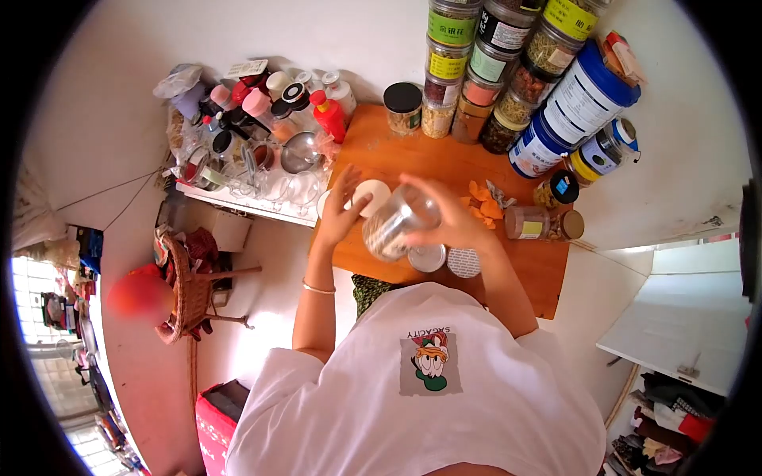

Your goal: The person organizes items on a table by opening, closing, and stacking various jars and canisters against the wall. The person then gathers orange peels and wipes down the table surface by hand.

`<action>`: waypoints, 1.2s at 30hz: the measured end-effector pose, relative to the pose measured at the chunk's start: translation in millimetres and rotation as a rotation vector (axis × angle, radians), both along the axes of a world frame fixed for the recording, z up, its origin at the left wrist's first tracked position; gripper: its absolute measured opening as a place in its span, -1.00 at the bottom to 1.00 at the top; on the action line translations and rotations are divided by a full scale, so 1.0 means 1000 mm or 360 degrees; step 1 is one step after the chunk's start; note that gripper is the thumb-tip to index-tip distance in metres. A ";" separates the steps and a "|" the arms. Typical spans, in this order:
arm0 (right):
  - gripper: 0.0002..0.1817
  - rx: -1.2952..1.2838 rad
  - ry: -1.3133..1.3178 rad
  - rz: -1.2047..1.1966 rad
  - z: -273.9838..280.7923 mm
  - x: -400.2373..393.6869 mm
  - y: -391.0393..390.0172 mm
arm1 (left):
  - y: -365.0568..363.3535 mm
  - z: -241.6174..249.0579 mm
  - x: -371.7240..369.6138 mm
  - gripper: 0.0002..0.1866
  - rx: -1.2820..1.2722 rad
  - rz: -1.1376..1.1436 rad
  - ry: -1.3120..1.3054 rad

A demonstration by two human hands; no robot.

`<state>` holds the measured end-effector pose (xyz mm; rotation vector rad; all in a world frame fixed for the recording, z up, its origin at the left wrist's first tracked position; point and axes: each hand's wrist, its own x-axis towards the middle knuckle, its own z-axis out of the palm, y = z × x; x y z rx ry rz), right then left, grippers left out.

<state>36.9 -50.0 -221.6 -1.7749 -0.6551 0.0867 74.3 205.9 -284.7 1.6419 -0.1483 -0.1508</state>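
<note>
A clear jar (pixel 386 232) is tilted over the front part of the wooden table, with pale contents showing near its lower end. My right hand (pixel 456 222) is wrapped round one side of it. To its left, my left hand (pixel 340 210) has its fingers stretched out and apart. The left thumb overlaps a white round lid (pixel 371 195) in this view. Another white disc (pixel 323 205) is partly hidden behind the left hand. Below the jar lie a silvery round lid (pixel 427 258) and a printed round lid (pixel 463 262).
Stacked jars (pixel 448 63) and blue-and-white tubs (pixel 579 91) line the back right of the wooden table (pixel 373 151). A black-lidded jar (pixel 403 107) stands beside them. Orange pieces (pixel 484 205) lie near two jars on the right. Bottles and a red bottle (pixel 329 115) crowd the left shelf.
</note>
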 end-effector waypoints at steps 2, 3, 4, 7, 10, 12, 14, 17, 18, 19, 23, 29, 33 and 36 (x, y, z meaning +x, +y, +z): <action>0.03 0.0022 0.0007 -0.0198 0.016 0.006 -0.004 | -0.008 0.037 -0.007 0.07 -0.0358 -0.0074 0.0380; 0.04 0.0052 0.0011 -0.0390 0.020 0.008 -0.005 | -0.014 0.038 -0.008 0.09 -0.0252 -0.0405 0.0124; 0.04 0.0047 0.0006 -0.0396 0.021 0.010 -0.003 | -0.022 0.042 -0.009 0.12 -0.0141 -0.0731 -0.0139; 0.06 0.0052 -0.0100 -0.0649 0.023 0.013 0.001 | -0.054 0.041 -0.006 0.09 0.0166 -0.0587 -0.0054; 0.08 -0.0189 -0.0284 -0.0694 0.020 0.015 -0.004 | -0.064 0.037 0.003 0.03 0.0096 -0.0637 -0.0062; 0.10 -0.0320 -0.0396 -0.0705 0.020 0.013 -0.005 | -0.078 0.039 0.009 -0.01 0.0330 -0.0516 -0.0529; 0.08 -0.0361 -0.0414 -0.0763 0.014 0.015 -0.005 | -0.083 0.035 0.019 -0.05 0.0211 -0.0560 -0.0515; 0.03 0.0127 -0.0279 -0.0863 -0.002 0.022 -0.010 | -0.083 0.006 0.069 -0.09 -0.0068 -0.0302 -0.0313; 0.00 0.0094 -0.0223 -0.0881 -0.003 0.021 -0.014 | -0.077 0.003 0.096 -0.10 0.0079 -0.0214 -0.0433; -0.04 0.0061 -0.0167 -0.0899 -0.005 0.020 -0.019 | -0.076 0.000 0.121 -0.11 0.0217 -0.0102 -0.0523; -0.10 0.0024 0.0031 -0.0907 -0.016 0.012 -0.030 | -0.076 -0.016 0.214 -0.14 0.0635 0.0102 -0.0577; -0.17 -0.0098 0.0098 -0.1017 -0.037 -0.009 -0.051 | -0.077 -0.074 0.283 -0.15 0.0356 -0.0163 -0.0413; -0.23 -0.0314 0.0138 -0.1171 -0.054 -0.031 -0.074 | -0.076 -0.087 0.289 -0.14 0.0000 -0.0349 -0.0377; -0.25 -0.0330 0.0426 -0.1248 -0.086 -0.055 -0.100 | -0.080 -0.067 0.276 -0.16 0.0006 -0.0349 -0.0226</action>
